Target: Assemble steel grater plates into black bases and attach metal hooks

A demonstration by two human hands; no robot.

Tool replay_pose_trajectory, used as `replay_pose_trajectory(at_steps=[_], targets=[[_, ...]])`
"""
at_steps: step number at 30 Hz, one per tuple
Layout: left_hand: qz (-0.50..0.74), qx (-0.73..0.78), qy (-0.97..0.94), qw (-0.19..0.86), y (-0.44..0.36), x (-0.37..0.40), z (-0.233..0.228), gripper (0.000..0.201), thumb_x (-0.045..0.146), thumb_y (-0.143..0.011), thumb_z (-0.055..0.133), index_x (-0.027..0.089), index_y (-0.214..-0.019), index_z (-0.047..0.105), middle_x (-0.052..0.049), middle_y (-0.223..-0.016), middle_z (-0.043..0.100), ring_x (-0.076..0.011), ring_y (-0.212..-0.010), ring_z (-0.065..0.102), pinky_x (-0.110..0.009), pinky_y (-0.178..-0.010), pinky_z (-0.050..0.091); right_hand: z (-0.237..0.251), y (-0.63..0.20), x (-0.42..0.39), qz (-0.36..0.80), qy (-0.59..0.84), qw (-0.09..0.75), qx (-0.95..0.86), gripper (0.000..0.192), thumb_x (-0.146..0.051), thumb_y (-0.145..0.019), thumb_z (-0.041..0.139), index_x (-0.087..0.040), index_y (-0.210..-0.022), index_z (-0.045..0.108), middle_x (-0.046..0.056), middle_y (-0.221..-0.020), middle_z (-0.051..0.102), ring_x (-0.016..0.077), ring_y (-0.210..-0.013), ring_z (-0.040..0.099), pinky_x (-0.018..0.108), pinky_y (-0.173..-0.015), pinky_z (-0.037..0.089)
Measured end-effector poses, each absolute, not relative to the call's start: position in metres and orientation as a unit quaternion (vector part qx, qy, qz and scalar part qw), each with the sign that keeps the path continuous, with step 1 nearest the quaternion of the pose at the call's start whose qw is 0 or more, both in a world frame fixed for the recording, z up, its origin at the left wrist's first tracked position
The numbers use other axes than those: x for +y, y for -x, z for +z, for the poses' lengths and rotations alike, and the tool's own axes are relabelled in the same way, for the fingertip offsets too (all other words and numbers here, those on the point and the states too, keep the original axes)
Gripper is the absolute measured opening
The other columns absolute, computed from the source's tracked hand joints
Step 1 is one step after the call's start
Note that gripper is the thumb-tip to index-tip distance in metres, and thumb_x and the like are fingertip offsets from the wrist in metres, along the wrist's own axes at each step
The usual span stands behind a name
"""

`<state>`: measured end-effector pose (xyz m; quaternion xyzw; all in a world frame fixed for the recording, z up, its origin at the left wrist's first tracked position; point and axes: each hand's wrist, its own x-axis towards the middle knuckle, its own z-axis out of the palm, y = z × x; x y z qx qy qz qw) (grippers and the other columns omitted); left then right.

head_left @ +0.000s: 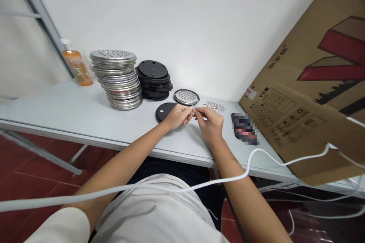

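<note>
Tiny metal clip (194, 109) sits pinched between left hand (177, 116) and right hand (209, 120), fingers closed on it, mid-frame above the worktop (85, 115), near a clip pile (215, 106)

On the tabletop (85, 117), the disc stack (118, 79) stands at ten o'clock of the hands, clips (215, 106) at one, bottle (76, 66) far left.

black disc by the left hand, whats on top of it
The left hand covers the near right part of the black disc. The bare part shows one small hole; what lies under the hand cannot be seen.
</note>
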<state>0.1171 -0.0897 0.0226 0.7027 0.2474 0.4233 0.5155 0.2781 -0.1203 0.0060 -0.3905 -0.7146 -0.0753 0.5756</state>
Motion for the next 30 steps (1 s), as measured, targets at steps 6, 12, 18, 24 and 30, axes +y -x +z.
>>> replay_pose_trajectory(at_steps=[6, 12, 18, 24, 30], targets=[[0.399, 0.256, -0.722, 0.504, -0.118, -0.091, 0.019, 0.039, 0.038, -0.095, 0.043, 0.018, -0.062, 0.042, 0.005, -0.048, 0.04, -0.0066, -0.044, 0.035, -0.022, -0.048, 0.028, 0.006, -0.278, -0.12, -0.081, 0.39, 0.583, -0.708, 0.011, -0.028, -0.093, 0.063, -0.02, -0.089, 0.07, 0.004, -0.075, 0.074, 0.0154, -0.061, 0.071, 0.028, -0.062, 0.059], [0.395, 0.257, -0.727, 0.499, -0.119, -0.093, 0.02, 0.038, 0.039, -0.098, 0.037, 0.019, -0.066, 0.04, 0.006, -0.05, 0.038, -0.0082, -0.046, 0.034, -0.023, -0.049, 0.029, 0.007, -0.279, -0.12, -0.117, 0.376, 0.574, -0.718, 0.009, -0.024, -0.093, 0.062, -0.021, -0.091, 0.07, 0.004, -0.079, 0.075, 0.0166, -0.067, 0.072, 0.029, -0.065, 0.06], [0.392, 0.242, -0.711, 0.531, -0.119, -0.093, 0.019, 0.038, 0.04, -0.098, 0.039, 0.02, -0.066, 0.036, 0.006, -0.053, 0.034, -0.0076, -0.047, 0.033, -0.023, -0.049, 0.029, 0.008, -0.278, -0.121, -0.081, 0.385, 0.586, -0.708, 0.008, -0.024, -0.092, 0.064, -0.021, -0.09, 0.07, 0.003, -0.076, 0.074, 0.0161, -0.063, 0.072, 0.029, -0.062, 0.059], [0.374, 0.213, -0.688, 0.584, -0.118, -0.095, 0.026, 0.035, 0.03, -0.098, 0.038, 0.02, -0.064, 0.036, 0.006, -0.052, 0.033, -0.0069, -0.047, 0.031, -0.021, -0.048, 0.028, 0.008, -0.277, -0.12, 0.007, 0.394, 0.606, -0.691, 0.006, -0.023, -0.09, 0.064, -0.019, -0.088, 0.069, 0.003, -0.076, 0.073, 0.0156, -0.065, 0.072, 0.028, -0.063, 0.059], [0.352, 0.21, -0.687, 0.6, -0.115, -0.096, 0.031, 0.037, 0.032, -0.096, 0.045, 0.019, -0.062, 0.036, 0.006, -0.053, 0.032, -0.0067, -0.047, 0.03, -0.02, -0.047, 0.029, 0.008, -0.28, -0.117, 0.014, 0.389, 0.574, -0.721, 0.027, -0.024, -0.094, 0.056, -0.019, -0.118, 0.067, 0.004, -0.083, 0.074, 0.0155, -0.068, 0.069, 0.031, -0.069, 0.058]])
